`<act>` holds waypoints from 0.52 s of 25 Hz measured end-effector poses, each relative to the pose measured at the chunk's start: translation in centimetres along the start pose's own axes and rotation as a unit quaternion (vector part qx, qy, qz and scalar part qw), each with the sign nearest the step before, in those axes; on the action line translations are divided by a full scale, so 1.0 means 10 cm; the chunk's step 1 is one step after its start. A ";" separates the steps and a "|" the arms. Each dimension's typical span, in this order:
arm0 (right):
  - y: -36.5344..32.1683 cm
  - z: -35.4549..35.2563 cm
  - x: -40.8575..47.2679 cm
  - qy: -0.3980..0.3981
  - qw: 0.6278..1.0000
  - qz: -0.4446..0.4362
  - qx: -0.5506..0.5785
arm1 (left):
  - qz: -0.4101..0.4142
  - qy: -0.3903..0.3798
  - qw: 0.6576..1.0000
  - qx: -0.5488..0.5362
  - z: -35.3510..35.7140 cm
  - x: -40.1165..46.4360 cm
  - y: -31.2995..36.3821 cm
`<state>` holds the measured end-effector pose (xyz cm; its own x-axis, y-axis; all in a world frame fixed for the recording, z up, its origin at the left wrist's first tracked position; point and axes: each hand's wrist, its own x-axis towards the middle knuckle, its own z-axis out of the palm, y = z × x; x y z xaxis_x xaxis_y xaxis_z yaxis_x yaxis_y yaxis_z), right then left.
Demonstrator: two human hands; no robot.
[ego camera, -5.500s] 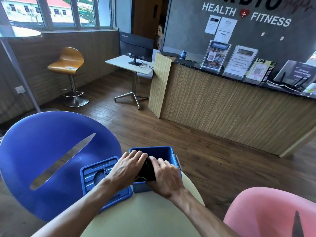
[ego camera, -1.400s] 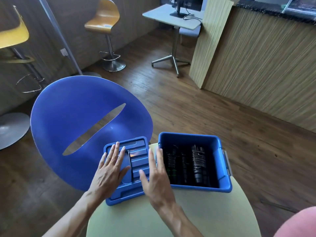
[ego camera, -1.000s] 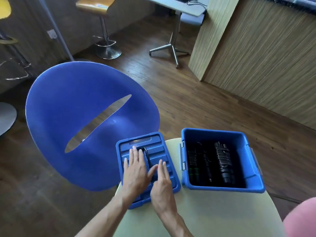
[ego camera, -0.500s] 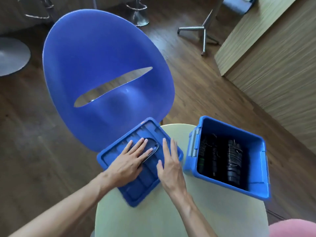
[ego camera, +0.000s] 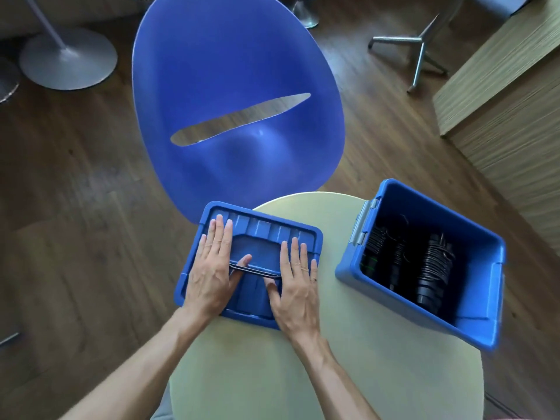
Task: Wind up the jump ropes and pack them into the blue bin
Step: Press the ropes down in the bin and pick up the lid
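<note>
No readable text anywhere (bin latch perhaps embossed, too blurred).

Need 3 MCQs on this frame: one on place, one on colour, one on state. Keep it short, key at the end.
1. Where does the flat blue plastic lid lie?
A. on the bin
B. on the round pale table, left of the bin
C. on the chair

2. What colour is the egg-shaped plastic chair behind the table?
A. blue
B. red
C. green

3. What state is the rectangular blue plastic bin in?
A. lidded
B. open and empty
C. open, with wound black jump ropes inside

Key: 1 B, both hands (left hand, right hand) lie flat on it on the tabletop; 2 A, its shell is blue; 3 C, dark coils show through the open top.
</note>
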<state>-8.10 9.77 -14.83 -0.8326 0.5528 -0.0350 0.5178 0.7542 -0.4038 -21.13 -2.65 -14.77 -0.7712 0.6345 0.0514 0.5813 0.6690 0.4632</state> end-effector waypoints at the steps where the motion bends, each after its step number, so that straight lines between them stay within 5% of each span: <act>1: 0.00 0.03 -0.05 0.013 1.000 0.013 -0.003 | -0.009 0.004 1.000 -0.014 0.04 -0.03 0.04; 6: -0.06 0.04 -0.12 0.063 0.998 0.010 -0.026 | -0.004 0.030 0.999 -0.038 0.02 -0.10 0.09; 13: -0.53 -0.83 0.35 0.177 0.984 0.007 -0.005 | -0.012 0.123 0.989 -0.085 -0.89 0.46 0.61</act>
<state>-12.06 10.68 -5.21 -0.7056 0.6509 0.2802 0.5328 0.7480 -0.3958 -23.45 0.96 -3.82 -0.8357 0.4928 0.2424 0.5269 0.5949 0.6070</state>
